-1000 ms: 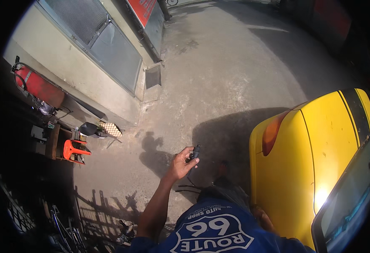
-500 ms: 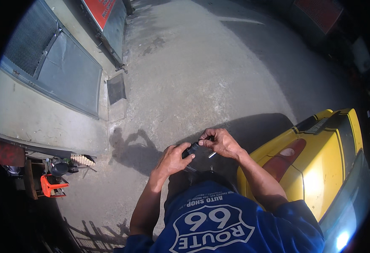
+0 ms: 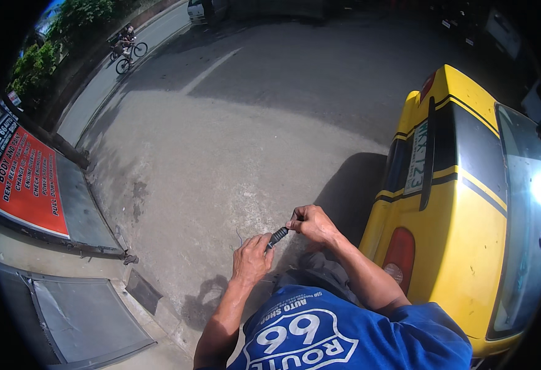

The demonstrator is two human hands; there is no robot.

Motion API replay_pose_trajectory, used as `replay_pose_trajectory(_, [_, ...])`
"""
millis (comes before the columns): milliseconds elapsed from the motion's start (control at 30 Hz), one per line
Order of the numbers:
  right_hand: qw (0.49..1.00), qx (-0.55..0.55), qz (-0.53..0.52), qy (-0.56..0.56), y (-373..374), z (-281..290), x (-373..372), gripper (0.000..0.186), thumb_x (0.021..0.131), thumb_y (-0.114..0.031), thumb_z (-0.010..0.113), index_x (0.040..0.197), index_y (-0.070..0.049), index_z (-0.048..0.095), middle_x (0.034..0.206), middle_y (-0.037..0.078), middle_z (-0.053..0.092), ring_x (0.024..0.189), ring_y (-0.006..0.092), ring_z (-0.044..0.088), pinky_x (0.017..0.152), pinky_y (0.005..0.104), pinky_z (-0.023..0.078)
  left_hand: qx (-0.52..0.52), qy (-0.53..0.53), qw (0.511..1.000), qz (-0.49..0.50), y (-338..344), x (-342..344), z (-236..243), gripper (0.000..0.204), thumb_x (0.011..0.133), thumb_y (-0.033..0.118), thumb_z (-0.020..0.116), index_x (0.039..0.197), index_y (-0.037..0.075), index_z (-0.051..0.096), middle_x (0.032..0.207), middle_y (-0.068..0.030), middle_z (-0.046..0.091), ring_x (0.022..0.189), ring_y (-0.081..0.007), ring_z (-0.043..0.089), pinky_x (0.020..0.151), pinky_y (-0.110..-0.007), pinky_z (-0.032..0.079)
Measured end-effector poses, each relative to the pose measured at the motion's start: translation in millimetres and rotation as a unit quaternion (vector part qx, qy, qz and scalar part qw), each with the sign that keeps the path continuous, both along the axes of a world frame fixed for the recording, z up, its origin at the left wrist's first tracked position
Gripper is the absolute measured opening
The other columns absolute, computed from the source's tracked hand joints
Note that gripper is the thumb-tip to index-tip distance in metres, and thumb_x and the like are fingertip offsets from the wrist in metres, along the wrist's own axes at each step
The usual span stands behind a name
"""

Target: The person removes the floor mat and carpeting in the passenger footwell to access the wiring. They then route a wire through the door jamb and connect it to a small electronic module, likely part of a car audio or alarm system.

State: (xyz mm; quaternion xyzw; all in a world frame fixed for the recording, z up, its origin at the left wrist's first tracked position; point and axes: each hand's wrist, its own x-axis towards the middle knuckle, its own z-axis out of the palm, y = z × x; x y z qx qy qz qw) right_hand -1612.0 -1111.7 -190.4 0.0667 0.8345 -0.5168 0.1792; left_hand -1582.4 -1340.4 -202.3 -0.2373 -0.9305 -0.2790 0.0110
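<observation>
Low in the middle of the head view, my left hand (image 3: 252,259) grips one end of a small black ribbed part (image 3: 280,235), apparently rubber. My right hand (image 3: 312,225) pinches the other end, fingers bent over its tip. A thin wire-like strand shows beside my left fingers. Just right of my hands stands the rear of a yellow car (image 3: 455,240) with black stripes and a red tail light (image 3: 399,250). Below my arms is the front of my blue shirt.
At the left are a red signboard (image 3: 27,185) on a metal gate and a wall with a grey panel (image 3: 85,314). Concrete pavement (image 3: 221,160) stretches ahead to a road with cyclists (image 3: 125,52), greenery and a white vehicle (image 3: 199,12).
My view has swung toward the road, bringing in the cyclists. My right hand came up from beside my body to the black part, which only my left hand held at first.
</observation>
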Motion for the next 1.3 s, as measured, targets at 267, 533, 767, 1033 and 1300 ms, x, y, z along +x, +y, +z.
replay_pose_trajectory(267, [0.993, 0.033, 0.114, 0.002, 106.3, -1.3, -183.2, 0.036, 0.102, -0.032, 0.058, 0.095, 0.001, 0.071, 0.078, 0.022, 0.066, 0.077, 0.0363, 0.065, 0.075, 0.0481, 0.05, -0.011, 0.014, 0.997, -0.074, 86.7, -208.5, -13.2, 0.039, 0.083, 0.012, 0.076, 0.12, 0.005, 0.069, 0.113, -0.0147, 0.072, 0.101, -0.035, 0.069, 0.087, -0.045, 0.056])
replay_pose_trajectory(533, [0.996, 0.049, -0.057, -0.053, 209.4, -32.0, -360.2, 0.036, 0.103, -0.031, 0.055, 0.093, 0.0, 0.07, 0.077, 0.02, 0.068, 0.073, 0.037, 0.066, 0.073, 0.0499, 0.05, 0.057, -0.041, 0.969, -0.237, 212.9, -467.6, -61.8, 0.04, 0.082, 0.008, 0.077, 0.121, 0.004, 0.069, 0.114, -0.0153, 0.071, 0.103, -0.0341, 0.068, 0.089, -0.044, 0.056])
replay_pose_trajectory(767, [0.955, 0.116, -0.272, -0.024, 333.2, 16.6, -418.7, 0.034, 0.103, -0.028, 0.058, 0.09, 0.002, 0.067, 0.075, 0.024, 0.064, 0.074, 0.044, 0.063, 0.069, 0.0509, 0.047, 0.052, -0.085, 0.876, -0.471, 395.4, -621.3, -31.3, 0.037, 0.085, 0.012, 0.076, 0.121, 0.006, 0.068, 0.11, -0.0127, 0.072, 0.098, -0.0331, 0.07, 0.086, -0.044, 0.058])
replay_pose_trajectory(1033, [0.937, 0.061, -0.342, -0.033, 504.8, -25.7, -513.2, 0.035, 0.103, -0.029, 0.057, 0.093, 0.003, 0.068, 0.076, 0.021, 0.066, 0.073, 0.0373, 0.065, 0.071, 0.0492, 0.048, -0.032, -0.063, 0.825, -0.561, 604.7, -746.5, -46.2, 0.042, 0.085, 0.014, 0.079, 0.125, 0.008, 0.07, 0.113, -0.013, 0.075, 0.103, -0.0302, 0.072, 0.089, -0.041, 0.059])
replay_pose_trajectory(1300, [0.959, 0.035, -0.282, 0.007, 712.2, -13.4, -670.4, 0.034, 0.103, -0.028, 0.057, 0.095, 0.002, 0.07, 0.08, 0.028, 0.067, 0.076, 0.0439, 0.067, 0.072, 0.0524, 0.05, -0.001, -0.149, 0.869, -0.472, 788.1, -878.2, -20.0, 0.035, 0.084, 0.015, 0.08, 0.117, 0.005, 0.073, 0.109, -0.0151, 0.076, 0.101, -0.0338, 0.073, 0.088, -0.043, 0.058])
